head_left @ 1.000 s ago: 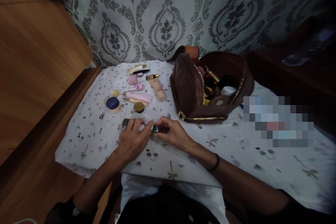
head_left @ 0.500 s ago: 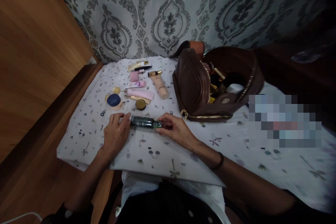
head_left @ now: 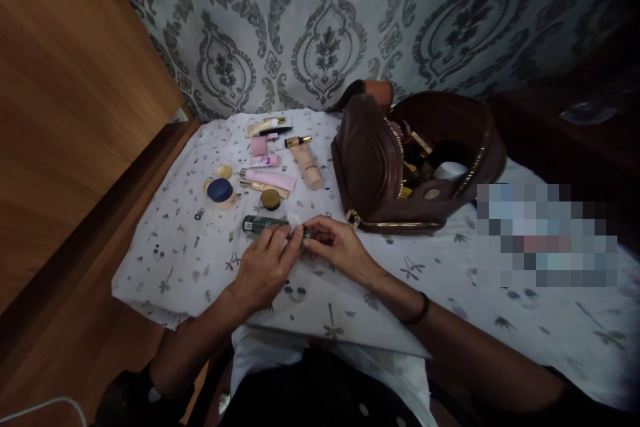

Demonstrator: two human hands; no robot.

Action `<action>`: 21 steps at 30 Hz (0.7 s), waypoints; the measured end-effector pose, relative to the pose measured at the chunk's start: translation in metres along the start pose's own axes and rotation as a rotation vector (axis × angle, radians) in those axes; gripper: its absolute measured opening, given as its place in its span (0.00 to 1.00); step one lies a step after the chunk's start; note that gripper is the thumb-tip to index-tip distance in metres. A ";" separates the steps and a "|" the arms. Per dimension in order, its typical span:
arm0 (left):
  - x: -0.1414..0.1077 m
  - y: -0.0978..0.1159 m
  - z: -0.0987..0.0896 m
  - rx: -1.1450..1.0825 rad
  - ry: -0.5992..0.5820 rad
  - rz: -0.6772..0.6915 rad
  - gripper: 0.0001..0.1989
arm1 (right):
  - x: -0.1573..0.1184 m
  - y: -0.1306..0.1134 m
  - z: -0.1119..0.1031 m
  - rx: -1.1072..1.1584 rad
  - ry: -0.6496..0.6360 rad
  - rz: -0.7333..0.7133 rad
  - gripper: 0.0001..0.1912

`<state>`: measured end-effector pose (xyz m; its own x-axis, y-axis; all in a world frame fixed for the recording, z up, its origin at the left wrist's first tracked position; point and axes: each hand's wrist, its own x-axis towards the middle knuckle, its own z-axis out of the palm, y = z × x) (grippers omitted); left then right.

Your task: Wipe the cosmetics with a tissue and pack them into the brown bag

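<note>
A dark green bottle lies sideways over the cloth in front of me, its base to the left. My left hand is closed over its right half, fingers bent at the neck. The fingers of my right hand pinch the bottle's capped end, touching or nearly touching my left fingertips. Between the hands shows a small pale, translucent piece; I cannot tell what it is. Just beyond the bottle stands a small jar with an olive-gold lid. A blue-lidded jar is farther left.
Pink tubes, a beige tube and several other cosmetics lie toward the back. An unzipped brown bag with items inside stands at right. A patterned curtain hangs behind, a wooden panel at left.
My left hand has moved right, from the bottle's base to its neck end. The base is now uncovered, and a pale piece shows between the hands. My right hand stays at the capped end.
</note>
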<state>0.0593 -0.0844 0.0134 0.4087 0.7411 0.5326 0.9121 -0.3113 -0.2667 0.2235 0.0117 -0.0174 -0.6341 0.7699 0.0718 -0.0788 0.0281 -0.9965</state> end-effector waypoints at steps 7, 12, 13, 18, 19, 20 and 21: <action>-0.017 -0.034 0.002 0.084 -0.128 -0.188 0.19 | 0.000 -0.003 -0.001 -0.012 0.002 0.043 0.17; -0.035 -0.057 -0.003 0.145 -0.208 -0.322 0.17 | 0.001 -0.003 -0.002 0.025 0.013 0.064 0.19; -0.037 -0.059 -0.003 0.139 -0.219 -0.333 0.17 | 0.001 -0.003 -0.002 0.036 0.015 0.060 0.19; -0.039 -0.057 -0.007 0.105 -0.185 -0.301 0.16 | 0.001 -0.003 -0.003 0.035 0.033 0.001 0.16; -0.037 -0.055 -0.008 0.099 -0.170 -0.287 0.15 | 0.000 -0.003 -0.003 0.023 0.038 -0.011 0.15; -0.035 -0.052 -0.009 0.090 -0.156 -0.274 0.15 | 0.000 -0.003 -0.004 0.005 0.042 -0.021 0.15; -0.032 -0.049 -0.011 0.079 -0.143 -0.262 0.15 | 0.000 -0.002 -0.004 -0.016 0.046 -0.031 0.15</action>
<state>0.0023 -0.0994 0.0180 0.1460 0.8678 0.4749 0.9782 -0.0551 -0.2001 0.2266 0.0142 -0.0153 -0.5954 0.7970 0.1014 -0.0858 0.0625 -0.9944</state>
